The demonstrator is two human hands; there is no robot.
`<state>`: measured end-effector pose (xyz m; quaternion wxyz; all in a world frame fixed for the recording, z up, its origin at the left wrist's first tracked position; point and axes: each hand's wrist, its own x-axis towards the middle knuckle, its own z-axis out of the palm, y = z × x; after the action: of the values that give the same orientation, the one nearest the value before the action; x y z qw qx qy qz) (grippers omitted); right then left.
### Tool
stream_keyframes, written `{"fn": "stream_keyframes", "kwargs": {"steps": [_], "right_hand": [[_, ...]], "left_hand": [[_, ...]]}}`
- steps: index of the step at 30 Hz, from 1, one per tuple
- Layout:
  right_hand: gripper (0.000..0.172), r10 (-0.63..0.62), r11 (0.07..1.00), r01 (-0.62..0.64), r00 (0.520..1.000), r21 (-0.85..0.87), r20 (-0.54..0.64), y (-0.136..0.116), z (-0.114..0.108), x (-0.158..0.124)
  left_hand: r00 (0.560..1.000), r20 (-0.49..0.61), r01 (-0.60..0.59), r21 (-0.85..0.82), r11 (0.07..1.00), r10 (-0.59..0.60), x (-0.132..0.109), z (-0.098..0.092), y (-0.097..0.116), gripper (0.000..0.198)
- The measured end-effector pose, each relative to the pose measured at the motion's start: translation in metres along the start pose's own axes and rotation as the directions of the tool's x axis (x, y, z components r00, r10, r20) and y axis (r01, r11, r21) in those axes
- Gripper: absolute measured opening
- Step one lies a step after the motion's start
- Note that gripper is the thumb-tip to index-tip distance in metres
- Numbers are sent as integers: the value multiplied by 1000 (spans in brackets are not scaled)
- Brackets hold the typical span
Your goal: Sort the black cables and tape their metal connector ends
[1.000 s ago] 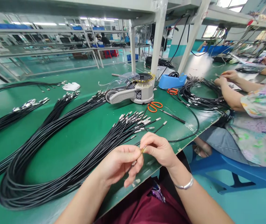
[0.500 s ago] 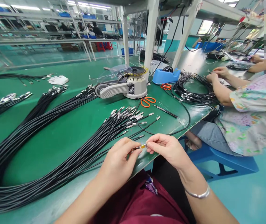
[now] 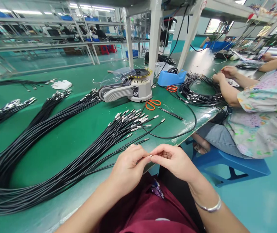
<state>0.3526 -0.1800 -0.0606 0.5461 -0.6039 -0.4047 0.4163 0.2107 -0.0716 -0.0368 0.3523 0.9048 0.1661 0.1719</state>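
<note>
My left hand [image 3: 128, 166] and my right hand [image 3: 174, 160] meet fingertip to fingertip over the front edge of the green table [image 3: 80, 81]. Both pinch the small metal end of a thin black cable [image 3: 150, 156], which is mostly hidden by the fingers. A silver bangle sits on my right wrist. Just beyond my hands lies a long bundle of black cables [image 3: 63, 165] with metal tips fanned out at its far end [image 3: 133, 119].
A grey tape dispenser [image 3: 128, 85], orange scissors [image 3: 153, 104], a blue tape holder [image 3: 171, 78] and a white glove [image 3: 62, 84] lie on the table. More cable bundles [image 3: 9, 108] are at the left. A co-worker [image 3: 257, 113] on a blue stool handles coiled cables [image 3: 199, 95] at the right.
My hands have drawn closer together and slightly lower. The yellow-taped cable tip that showed between the fingers is now almost covered. The view shifted a little.
</note>
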Motion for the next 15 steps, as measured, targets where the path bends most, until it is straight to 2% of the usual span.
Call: {"fn": "stream_keyframes", "kwargs": {"steps": [3, 9, 12, 15], "right_hand": [[20, 22, 1000, -23, 999, -17, -47, 4, 0, -1], [26, 202, 966, -176, 971, 191, -127, 7, 10, 6], [26, 196, 966, -174, 975, 193, -100, 5, 8, 6], [25, 180, 970, -176, 983, 167, -14, 5, 4, 3]], "left_hand": [[997, 57, -53, 98, 994, 48, -3, 3, 0, 25], [989, 67, -148, 398, 905, 132, -9, 13, -8, 25], [983, 56, -179, 507, 843, 175, -9, 16, -9, 27], [982, 60, -187, 477, 859, 180, -13, 13, -8, 29]]}}
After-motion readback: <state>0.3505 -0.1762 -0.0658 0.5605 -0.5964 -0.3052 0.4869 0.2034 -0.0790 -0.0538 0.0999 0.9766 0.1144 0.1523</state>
